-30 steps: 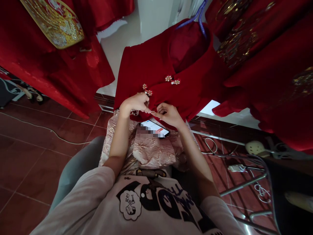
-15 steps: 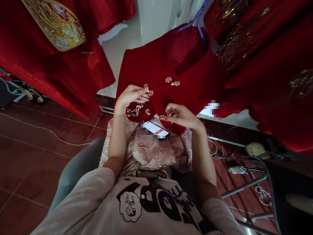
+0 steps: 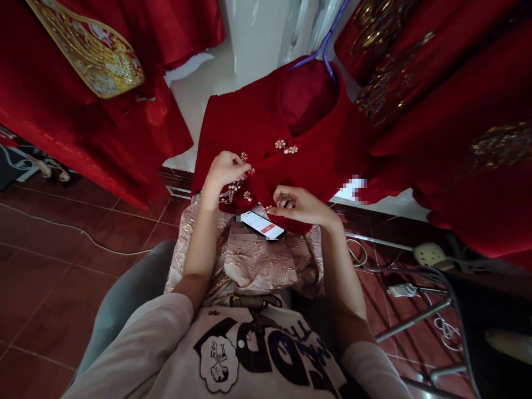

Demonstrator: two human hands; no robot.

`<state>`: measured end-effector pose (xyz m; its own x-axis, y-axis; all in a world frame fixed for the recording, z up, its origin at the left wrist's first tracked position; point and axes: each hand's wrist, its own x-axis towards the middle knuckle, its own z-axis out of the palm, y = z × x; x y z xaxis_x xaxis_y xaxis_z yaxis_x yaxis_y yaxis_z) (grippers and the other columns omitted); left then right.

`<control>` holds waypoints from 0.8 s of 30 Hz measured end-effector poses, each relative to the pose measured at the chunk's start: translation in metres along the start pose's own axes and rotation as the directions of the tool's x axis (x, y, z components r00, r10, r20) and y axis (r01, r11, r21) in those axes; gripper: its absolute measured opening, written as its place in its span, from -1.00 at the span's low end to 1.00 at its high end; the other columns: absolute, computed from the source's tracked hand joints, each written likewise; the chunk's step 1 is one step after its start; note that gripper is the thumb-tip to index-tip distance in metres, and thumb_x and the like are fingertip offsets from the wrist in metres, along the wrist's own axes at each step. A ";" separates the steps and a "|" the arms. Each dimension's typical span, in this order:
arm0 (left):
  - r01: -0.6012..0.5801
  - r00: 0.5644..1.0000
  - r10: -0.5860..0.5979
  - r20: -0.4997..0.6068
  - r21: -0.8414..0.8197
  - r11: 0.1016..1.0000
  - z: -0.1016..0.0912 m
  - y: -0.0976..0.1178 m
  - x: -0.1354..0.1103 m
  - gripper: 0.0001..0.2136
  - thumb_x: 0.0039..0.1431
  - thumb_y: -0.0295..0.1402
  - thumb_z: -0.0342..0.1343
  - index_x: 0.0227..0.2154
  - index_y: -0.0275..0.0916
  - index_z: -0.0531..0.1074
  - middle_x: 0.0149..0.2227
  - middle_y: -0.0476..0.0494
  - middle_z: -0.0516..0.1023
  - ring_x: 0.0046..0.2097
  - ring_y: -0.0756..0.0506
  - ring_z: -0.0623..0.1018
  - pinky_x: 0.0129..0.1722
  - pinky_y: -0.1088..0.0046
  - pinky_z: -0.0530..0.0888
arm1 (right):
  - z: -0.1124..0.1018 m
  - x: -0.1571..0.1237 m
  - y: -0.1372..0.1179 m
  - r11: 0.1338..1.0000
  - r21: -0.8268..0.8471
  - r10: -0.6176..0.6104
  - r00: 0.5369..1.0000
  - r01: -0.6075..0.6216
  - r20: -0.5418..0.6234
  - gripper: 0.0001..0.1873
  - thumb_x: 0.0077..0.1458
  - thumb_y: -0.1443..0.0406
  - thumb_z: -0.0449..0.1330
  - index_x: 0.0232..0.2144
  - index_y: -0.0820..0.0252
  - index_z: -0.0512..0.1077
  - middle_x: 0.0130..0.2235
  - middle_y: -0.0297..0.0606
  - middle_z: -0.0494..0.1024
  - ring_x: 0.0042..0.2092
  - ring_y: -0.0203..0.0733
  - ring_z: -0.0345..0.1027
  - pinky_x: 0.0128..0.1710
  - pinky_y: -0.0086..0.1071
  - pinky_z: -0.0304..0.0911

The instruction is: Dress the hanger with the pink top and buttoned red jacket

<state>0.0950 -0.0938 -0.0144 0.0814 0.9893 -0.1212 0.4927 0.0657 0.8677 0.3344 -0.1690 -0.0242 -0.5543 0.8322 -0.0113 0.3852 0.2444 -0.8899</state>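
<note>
A dark red velvet jacket (image 3: 266, 119) hangs in front of me on a purple hanger (image 3: 322, 39), with pearl-and-gold flower clasps (image 3: 286, 147) across its front. My left hand (image 3: 224, 169) is closed in a pinch on the front flap beside another pearl clasp (image 3: 246, 163). My right hand (image 3: 296, 204) is curled, its fingers pinching the flap's lower edge at a small clasp. A lit phone (image 3: 262, 224) lies on pink brocade cloth (image 3: 257, 260) in my lap, just below both hands.
Red embroidered garments hang at the left (image 3: 83, 94) and right (image 3: 453, 127). A white cable (image 3: 62, 227) runs over the red tiled floor. A metal wire rack (image 3: 419, 316), a white power strip (image 3: 430, 252) and a plug stand at the right.
My hands have parted. The left hand rose to the upper clasp and lifted the flap; the right hand moved right along the flap's lower edge. The view shifted slightly.
</note>
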 end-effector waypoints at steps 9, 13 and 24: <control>-0.260 0.921 0.345 -0.180 0.376 0.889 0.003 0.027 -0.022 -0.80 0.30 -0.34 0.36 -0.10 -0.24 0.51 -0.14 -0.19 0.62 0.00 -0.22 0.63 0.09 0.26 0.52 | -0.020 -0.016 0.003 0.996 -0.066 0.068 0.995 -0.063 0.073 -0.59 0.06 -0.01 0.42 -0.40 0.11 0.38 -0.41 -0.36 0.47 -0.34 -0.27 0.32 -0.32 -0.34 0.22; -0.581 0.762 0.647 0.038 0.481 0.656 0.024 0.050 -0.023 -0.81 0.38 -0.39 0.26 0.01 -0.17 0.52 0.12 -0.24 0.51 0.19 -0.28 0.53 0.05 0.26 0.56 | -0.037 -0.031 0.007 0.980 -0.127 0.167 0.979 -0.152 0.115 -0.56 0.02 -0.05 0.44 -0.42 0.11 0.39 -0.44 -0.37 0.47 -0.37 -0.27 0.30 -0.37 -0.36 0.18; -0.719 0.604 0.755 0.255 0.583 0.378 0.026 0.074 0.020 -0.80 0.40 -0.36 0.19 -0.03 -0.31 0.62 0.14 -0.39 0.47 0.39 -0.48 0.31 0.32 -0.05 0.33 | -0.062 -0.056 0.005 0.970 -0.059 0.241 0.969 -0.238 0.056 -0.43 -0.04 -0.18 0.47 -0.41 0.10 0.39 -0.43 -0.34 0.49 -0.35 -0.23 0.37 -0.33 -0.33 0.25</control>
<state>0.1558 -0.0726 0.0350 0.6422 0.6142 0.4587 0.6332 -0.7623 0.1341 0.4135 -0.1837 0.0000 -0.4855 0.8375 -0.2507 0.5488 0.0687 -0.8331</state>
